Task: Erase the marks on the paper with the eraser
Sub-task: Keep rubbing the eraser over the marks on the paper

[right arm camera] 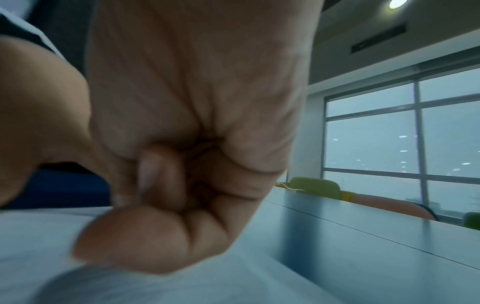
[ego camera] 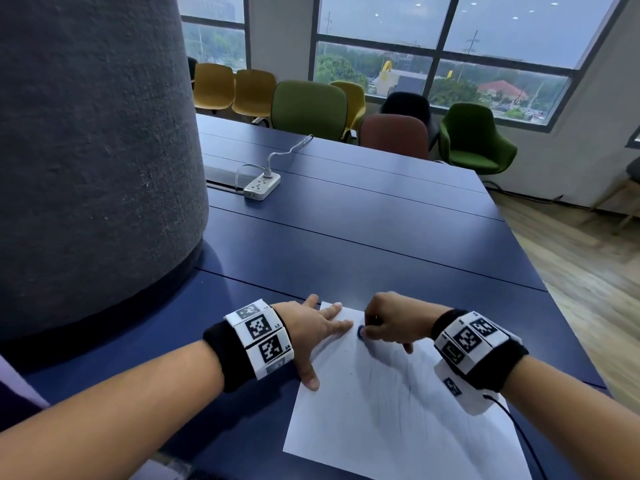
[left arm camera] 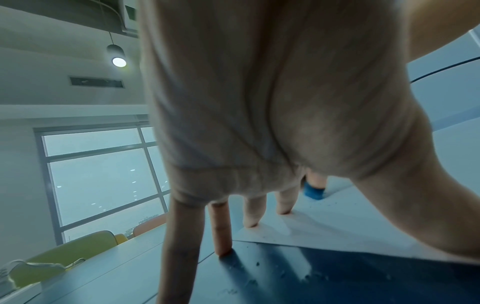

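A white sheet of paper (ego camera: pixel 388 420) lies on the dark blue table (ego camera: pixel 346 244) near its front edge, with faint grey pencil marks (ego camera: pixel 391 372) across its middle. My left hand (ego camera: pixel 322 327) lies flat with fingers spread, pressing the paper's upper left corner. My right hand (ego camera: pixel 384 323) is curled over a small blue eraser (ego camera: pixel 360 331) and pinches it against the paper near the top edge. In the left wrist view the blue eraser (left arm camera: pixel 313 192) shows beyond my straight fingers (left arm camera: pixel 252 211), with crumbs on the paper (left arm camera: pixel 337 226). The right wrist view shows only my curled fingers (right arm camera: pixel 161 226).
A thick grey pillar (ego camera: pixel 93 150) stands at the left on the table. A white power strip (ego camera: pixel 261 185) with a cable lies further back. Several yellow, green and red chairs (ego camera: pixel 308 105) line the far side under the windows. Wooden floor (ego camera: pixel 581 271) lies to the right.
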The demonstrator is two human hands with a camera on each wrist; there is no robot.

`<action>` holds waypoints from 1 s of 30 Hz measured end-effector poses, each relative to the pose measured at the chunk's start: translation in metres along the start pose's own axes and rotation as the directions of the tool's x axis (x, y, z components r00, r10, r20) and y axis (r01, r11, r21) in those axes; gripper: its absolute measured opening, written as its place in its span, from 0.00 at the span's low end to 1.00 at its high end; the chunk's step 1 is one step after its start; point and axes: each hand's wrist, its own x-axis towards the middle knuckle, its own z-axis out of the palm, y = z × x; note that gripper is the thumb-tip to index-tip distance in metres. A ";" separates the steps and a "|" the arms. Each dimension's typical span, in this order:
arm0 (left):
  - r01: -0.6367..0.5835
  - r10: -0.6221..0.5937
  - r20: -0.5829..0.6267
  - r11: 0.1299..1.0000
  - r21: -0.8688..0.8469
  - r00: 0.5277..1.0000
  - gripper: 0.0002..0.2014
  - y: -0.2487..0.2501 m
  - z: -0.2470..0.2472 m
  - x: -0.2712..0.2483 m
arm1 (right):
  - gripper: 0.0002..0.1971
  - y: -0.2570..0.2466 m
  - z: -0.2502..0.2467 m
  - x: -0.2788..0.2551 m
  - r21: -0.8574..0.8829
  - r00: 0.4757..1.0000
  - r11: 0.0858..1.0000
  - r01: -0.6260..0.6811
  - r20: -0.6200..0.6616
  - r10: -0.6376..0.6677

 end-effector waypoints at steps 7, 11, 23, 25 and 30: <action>-0.002 0.002 0.005 1.000 0.000 1.000 0.58 -0.001 0.001 0.002 | 0.19 0.008 -0.005 -0.001 0.007 1.000 1.000 -0.010 -0.015 0.011; 0.009 -0.009 0.011 1.000 -0.008 1.000 0.58 0.000 0.001 0.002 | 0.15 0.008 0.004 -0.010 -0.002 0.996 1.000 0.025 0.084 -0.025; -0.001 0.001 0.012 1.000 0.010 1.000 0.59 0.001 0.000 0.002 | 0.14 0.019 0.004 -0.012 0.081 0.996 0.997 0.006 0.086 -0.013; 0.001 -0.001 0.013 1.000 0.011 1.000 0.59 0.000 0.001 0.002 | 0.14 0.025 -0.001 -0.008 0.109 0.999 0.993 -0.034 -0.014 0.036; 0.006 -0.006 0.015 1.000 0.015 1.000 0.59 0.000 0.001 0.003 | 0.13 0.019 0.008 -0.014 0.053 0.995 0.998 0.035 0.091 -0.040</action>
